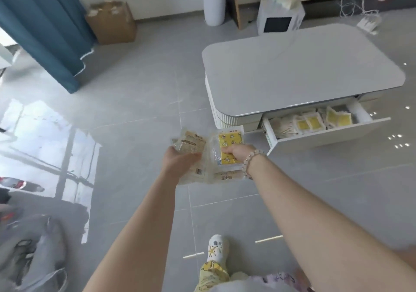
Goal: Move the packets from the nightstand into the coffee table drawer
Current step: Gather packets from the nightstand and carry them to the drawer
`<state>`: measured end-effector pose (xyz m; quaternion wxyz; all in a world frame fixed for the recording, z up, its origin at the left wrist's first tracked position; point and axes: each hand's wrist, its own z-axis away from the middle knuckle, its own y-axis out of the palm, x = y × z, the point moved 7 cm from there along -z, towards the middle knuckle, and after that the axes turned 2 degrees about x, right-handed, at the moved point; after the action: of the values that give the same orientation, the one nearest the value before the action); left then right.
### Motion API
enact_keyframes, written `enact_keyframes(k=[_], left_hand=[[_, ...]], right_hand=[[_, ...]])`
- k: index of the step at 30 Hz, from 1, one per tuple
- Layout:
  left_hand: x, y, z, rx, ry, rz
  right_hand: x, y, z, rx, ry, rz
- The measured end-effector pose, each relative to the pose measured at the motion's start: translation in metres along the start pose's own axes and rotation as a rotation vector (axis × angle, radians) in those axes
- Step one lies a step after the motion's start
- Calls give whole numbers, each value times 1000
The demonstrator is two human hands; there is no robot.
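- The left grip (177, 159) curls round a fan of clear and brown packets (191, 142), thumb on top, holding them flat.
- The right grip (234, 151) pinches a yellow packet (230, 139) by its lower half; another clear one (227, 175) sticks out beneath it. A bead bracelet (249, 159) sits on that wrist.
- Both bundles touch or overlap in the middle and hang over the floor (135, 102), just short of the bench's (292, 71) near-left corner.
- The step in hand looks like the carry: packets are off the nightstand, which is out of view, and not yet in the drawer.
- The drawer (326, 137) stands pulled out from the bench's near side, towards its right end, and holds many packets (313, 121) lying across most of its width.
- The next move likely calls for stepping right and forward, bringing both grips over the open drawer and letting go low enough that the slippery packets do not slide over the front panel.
- Free room inside seems best at the left end; the right end is taken by a white roll (360, 112).
- The drawer's near-left corner juts into the walking path, close to shin level for the slippered foot (217, 247).
- The floor between person and bench is open; the curtain (45, 26), the box (111, 21) and the vase (213, 3) stand well apart from the route.
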<state>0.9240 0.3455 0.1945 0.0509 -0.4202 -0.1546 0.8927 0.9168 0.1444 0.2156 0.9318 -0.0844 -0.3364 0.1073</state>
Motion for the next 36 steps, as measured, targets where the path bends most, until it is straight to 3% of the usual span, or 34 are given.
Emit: enact_keyframes(k=[13, 21, 36], left_hand=[[-82, 150, -31, 381, 122, -211], [-110, 252, -12, 511, 190, -377], [-196, 435, 9, 495, 242, -535]], right_hand=[[-33, -115, -12, -330, 139, -329], [-81, -186, -1, -448, 246, -560], [-98, -375, -45, -440, 211, -666]])
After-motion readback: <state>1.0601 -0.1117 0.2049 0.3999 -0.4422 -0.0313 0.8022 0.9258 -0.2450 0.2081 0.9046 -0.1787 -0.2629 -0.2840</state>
